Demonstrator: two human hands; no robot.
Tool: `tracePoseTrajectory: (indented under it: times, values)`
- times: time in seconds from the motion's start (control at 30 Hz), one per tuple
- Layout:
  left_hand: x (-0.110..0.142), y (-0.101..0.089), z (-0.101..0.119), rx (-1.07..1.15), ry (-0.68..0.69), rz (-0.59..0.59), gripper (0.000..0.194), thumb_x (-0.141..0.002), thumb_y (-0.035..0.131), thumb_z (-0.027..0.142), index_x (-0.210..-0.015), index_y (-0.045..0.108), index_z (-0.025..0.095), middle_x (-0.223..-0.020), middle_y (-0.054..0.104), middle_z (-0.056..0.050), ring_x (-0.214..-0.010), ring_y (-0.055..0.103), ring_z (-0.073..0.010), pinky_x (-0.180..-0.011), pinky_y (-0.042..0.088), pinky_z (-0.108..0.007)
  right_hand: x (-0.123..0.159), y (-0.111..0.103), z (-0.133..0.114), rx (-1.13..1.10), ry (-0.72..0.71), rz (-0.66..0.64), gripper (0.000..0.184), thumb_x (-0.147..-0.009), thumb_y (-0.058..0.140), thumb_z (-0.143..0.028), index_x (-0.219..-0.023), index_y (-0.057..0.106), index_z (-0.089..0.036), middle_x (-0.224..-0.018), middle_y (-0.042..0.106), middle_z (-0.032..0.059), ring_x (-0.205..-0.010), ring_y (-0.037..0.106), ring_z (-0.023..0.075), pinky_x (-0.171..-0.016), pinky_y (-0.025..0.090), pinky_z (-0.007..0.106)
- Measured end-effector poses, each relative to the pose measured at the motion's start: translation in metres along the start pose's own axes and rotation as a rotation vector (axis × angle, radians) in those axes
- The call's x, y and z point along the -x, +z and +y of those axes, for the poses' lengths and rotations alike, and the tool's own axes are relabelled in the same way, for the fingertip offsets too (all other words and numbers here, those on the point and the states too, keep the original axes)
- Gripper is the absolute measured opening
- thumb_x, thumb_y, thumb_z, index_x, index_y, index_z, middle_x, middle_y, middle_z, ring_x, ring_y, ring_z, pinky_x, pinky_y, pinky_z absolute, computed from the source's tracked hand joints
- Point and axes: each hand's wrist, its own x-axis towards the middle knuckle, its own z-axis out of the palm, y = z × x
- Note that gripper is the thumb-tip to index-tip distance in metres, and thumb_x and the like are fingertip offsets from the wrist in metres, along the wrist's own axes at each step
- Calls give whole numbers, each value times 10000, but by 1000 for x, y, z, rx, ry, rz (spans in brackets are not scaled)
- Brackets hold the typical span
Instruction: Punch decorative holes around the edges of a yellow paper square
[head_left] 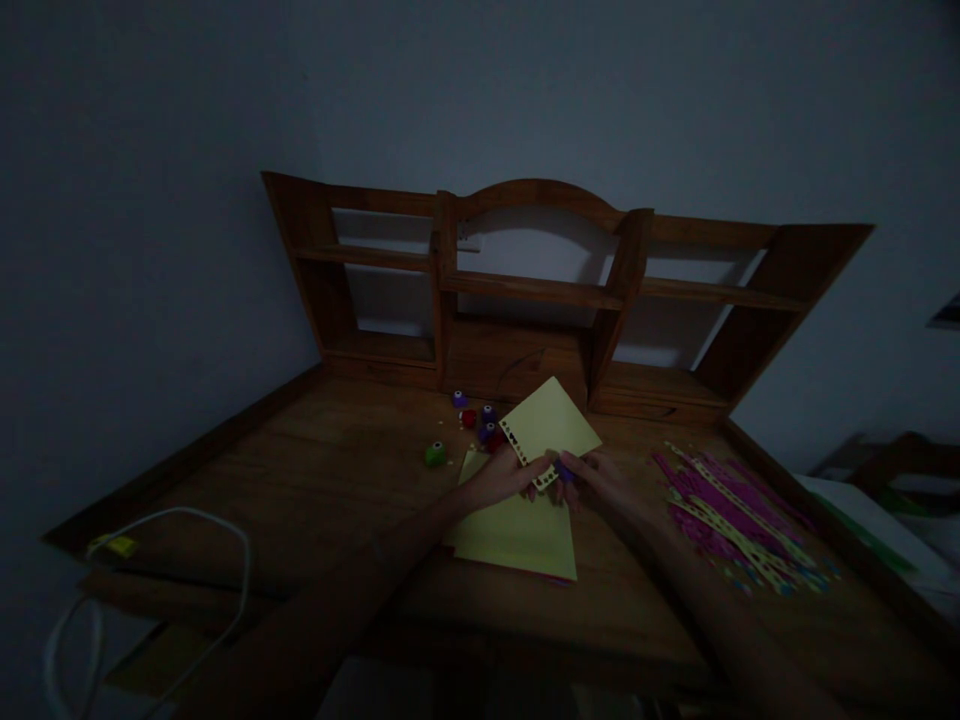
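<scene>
My left hand (504, 477) pinches a yellow paper sheet (551, 425), tilted up, with small shapes punched along its left and lower edges. In my right hand (596, 475) is a small purple craft punch (564, 468), set at the sheet's lower edge. Beneath both hands lies a stack of yellow paper (517, 540), with a reddish layer showing at its bottom edge. Left of the raised sheet stand several more craft punches: a green punch (435, 454), a red punch (468, 418) and purple punches, one of them a purple punch (459, 398) farther back.
Punched pink and yellow paper strips (735, 510) lie heaped on the right of the wooden desk (315, 480). A wooden shelf unit (525, 290) rises at the back. A white cable (246, 560) loops over the front left edge. Tiny paper bits lie near the punches.
</scene>
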Motion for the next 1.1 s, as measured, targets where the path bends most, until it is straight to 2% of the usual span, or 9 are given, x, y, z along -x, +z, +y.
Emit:
tracePoseTrajectory:
  times: [0.27, 0.67, 0.87, 1.0, 1.1]
  values:
    - [-3, 1, -5, -13, 47, -25, 416, -908, 459, 510, -991, 583, 122, -729, 640, -52, -484, 558, -91, -441, 458, -194, -1, 4, -2, -32, -30, -37, 488, -897, 516, -534, -648, 668, -141, -553, 647, 41, -404, 537, 109, -421, 373, 220]
    - [-2, 0, -4, -33, 39, -47, 441, -914, 430, 524, -944, 603, 120, -714, 651, -61, -505, 578, -113, -455, 459, -213, -1, 6, 2, -27, -88, 13, 453, -876, 556, -528, -649, 664, -151, -545, 641, 44, -461, 562, 136, -470, 415, 242]
    - [-2, 0, -2, -20, 25, -4, 395, -909, 452, 503, -937, 585, 132, -729, 650, -61, -519, 580, -121, -460, 461, -221, -3, 8, 6, -72, -39, 72, 465, -841, 590, -552, -621, 658, -148, -524, 627, 44, -410, 529, 122, -424, 383, 235]
    - [-3, 0, -3, 2, 40, 38, 355, -897, 493, 473, -986, 572, 138, -795, 658, -66, -550, 594, -128, -466, 475, -231, -3, 9, 4, -74, -22, 74, 459, -829, 603, -558, -631, 659, -147, -540, 634, 45, -407, 529, 120, -412, 375, 231]
    - [-3, 0, -5, 3, 35, 41, 350, -898, 494, 464, -979, 576, 133, -772, 651, -61, -540, 590, -128, -455, 471, -230, -2, 9, 2, -31, -20, 67, 477, -841, 582, -566, -624, 660, -148, -527, 624, 42, -397, 508, 113, -419, 367, 237]
